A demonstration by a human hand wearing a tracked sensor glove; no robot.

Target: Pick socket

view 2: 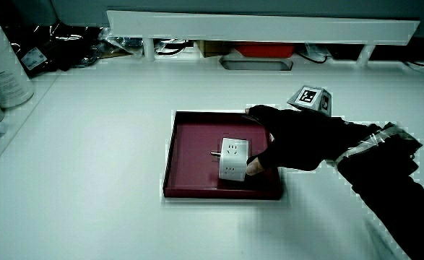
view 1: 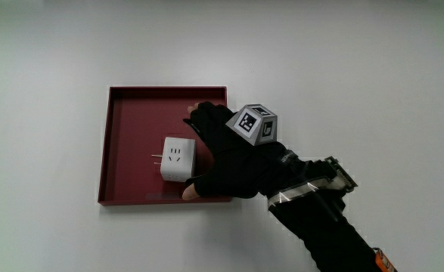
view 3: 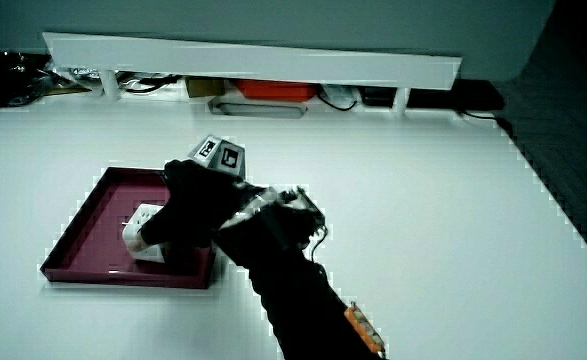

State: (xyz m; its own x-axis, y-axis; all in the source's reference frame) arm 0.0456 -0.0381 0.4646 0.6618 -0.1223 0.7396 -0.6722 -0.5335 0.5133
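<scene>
white table, bare apart from one dark red square tray with a low rim. forearm comes in from the person's side, slanting across the tray's near corner.

hand sits over the tray's inner edge, patterned cube on its back. fingers reach past the socket's farther edge while the thumb tip shows bare at its nearer edge, so the hand is bracketing the block, curled round it (contact at the thumb looks real in a side view; the upper fingers i cannot confirm as touching).

socket: small white block lying flat on the tray floor, hole face up, metal prongs pointing away from the palm. the socket lies just off the palm, between fingers and thumb; closing and lifting straight up looks like what remains.
</scene>
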